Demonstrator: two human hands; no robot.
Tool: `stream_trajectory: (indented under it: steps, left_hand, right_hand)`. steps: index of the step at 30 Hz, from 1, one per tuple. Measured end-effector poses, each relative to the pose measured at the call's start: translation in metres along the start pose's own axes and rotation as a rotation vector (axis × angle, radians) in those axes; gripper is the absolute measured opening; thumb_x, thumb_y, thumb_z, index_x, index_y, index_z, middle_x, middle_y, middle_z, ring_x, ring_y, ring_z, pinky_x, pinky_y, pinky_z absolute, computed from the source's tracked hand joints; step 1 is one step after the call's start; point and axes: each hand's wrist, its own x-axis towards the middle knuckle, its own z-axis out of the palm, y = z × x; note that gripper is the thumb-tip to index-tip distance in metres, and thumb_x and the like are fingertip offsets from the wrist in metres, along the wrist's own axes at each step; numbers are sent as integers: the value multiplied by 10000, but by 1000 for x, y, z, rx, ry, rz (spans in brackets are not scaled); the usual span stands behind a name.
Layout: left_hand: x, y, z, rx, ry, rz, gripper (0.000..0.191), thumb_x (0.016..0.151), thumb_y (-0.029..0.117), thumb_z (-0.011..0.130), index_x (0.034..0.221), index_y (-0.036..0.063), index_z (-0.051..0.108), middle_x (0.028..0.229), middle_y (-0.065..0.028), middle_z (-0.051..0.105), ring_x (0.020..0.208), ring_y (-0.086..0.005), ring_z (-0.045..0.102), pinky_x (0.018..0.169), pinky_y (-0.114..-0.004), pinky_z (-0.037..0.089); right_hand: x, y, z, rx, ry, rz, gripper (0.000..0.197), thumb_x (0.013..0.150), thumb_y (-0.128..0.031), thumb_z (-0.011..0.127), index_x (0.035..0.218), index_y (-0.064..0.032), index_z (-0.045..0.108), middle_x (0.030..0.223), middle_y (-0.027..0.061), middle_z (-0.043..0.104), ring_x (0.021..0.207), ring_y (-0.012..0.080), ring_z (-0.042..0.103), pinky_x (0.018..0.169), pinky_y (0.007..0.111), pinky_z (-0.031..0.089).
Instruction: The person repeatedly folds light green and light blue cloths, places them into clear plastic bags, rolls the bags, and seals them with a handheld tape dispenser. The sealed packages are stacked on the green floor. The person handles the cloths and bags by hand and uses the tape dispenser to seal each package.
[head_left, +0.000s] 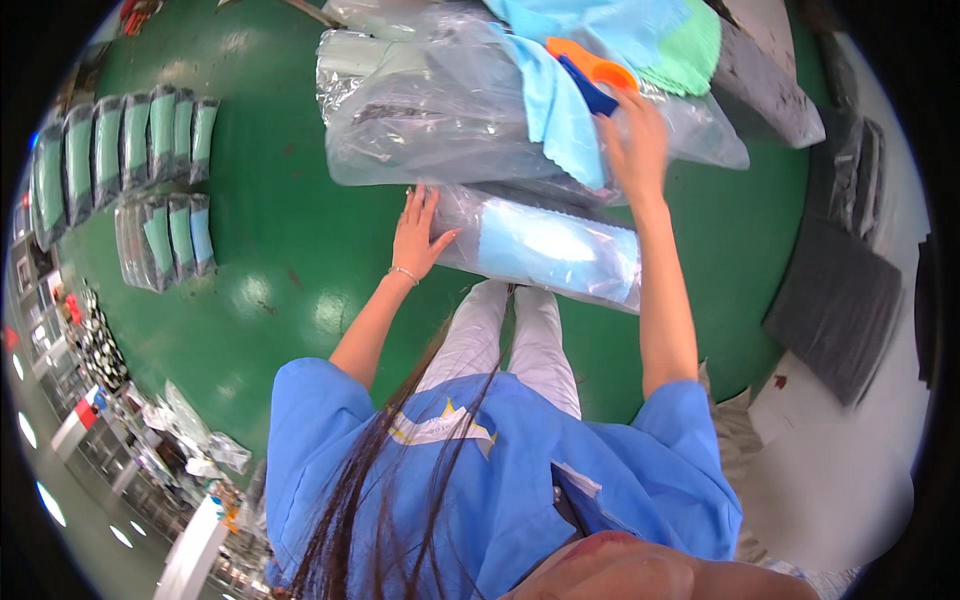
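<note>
A clear plastic-wrapped bundle (559, 244) with a light blue cloth face lies across in front of my legs. My left hand (420, 232) rests on its left end, fingers extended and thumb spread over the plastic. Farther ahead, my right hand (639, 146) is at an orange and blue plastic tool (592, 71), its fingertips close around the near end. Whether the fingers grip the tool cannot be told. The tool lies on light blue cloths (559, 105) with scalloped edges, beside a green cloth (686, 49). Beneath them are large clear plastic bags (435, 139).
Several plastic-wrapped green bundles (124, 142) stand in a row on the green floor (270, 217) at left, with a shorter row (169, 236) nearer. Dark grey folded material (836, 300) lies at right. Crumpled plastic (199, 431) and equipment line the lower left.
</note>
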Motion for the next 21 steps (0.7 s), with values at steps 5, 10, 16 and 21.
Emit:
stream_trajectory:
  steps: [5, 10, 16, 21]
  left_hand:
    - [30, -13, -3, -647, -186, -412, 1213, 633, 434, 934, 1545, -15, 273, 1469, -235, 482, 1343, -316, 505, 1124, -376, 395]
    - [31, -32, -12, -831, -308, -516, 1165, 642, 440, 927, 1524, -15, 316, 1409, -217, 546, 1312, -296, 534, 1125, -382, 403]
    - [28, -47, 9, -845, -255, -539, 1216, 558, 518, 952, 1504, 15, 376, 1443, -183, 527, 1341, -288, 503, 1131, -378, 402]
    - [-44, -77, -19, -1063, -199, -523, 1245, 586, 572, 924, 1526, 3, 338, 1509, -198, 459, 1399, -289, 448, 1163, -371, 354]
  right_hand:
    - [-157, 17, -87, -97, 255, 545, 334, 924, -66, 662, 1244, 13, 604, 1267, 160, 586, 1172, 296, 557, 1048, 414, 415]
    - [-269, 95, -69, 801, 93, 1573, 859, 945, -613, 581, 1583, -135, 260, 1608, 61, 311, 1458, 258, 305, 1189, 443, 272]
    - [-285, 86, -61, 881, -97, 1666, 895, 935, -718, 444, 1578, -119, 273, 1560, 108, 380, 1422, 316, 370, 1137, 510, 374]
    - [-234, -26, -74, 788, -41, 1705, 686, 993, -535, 478, 1553, -155, 362, 1591, 47, 354, 1417, 258, 393, 1127, 428, 393]
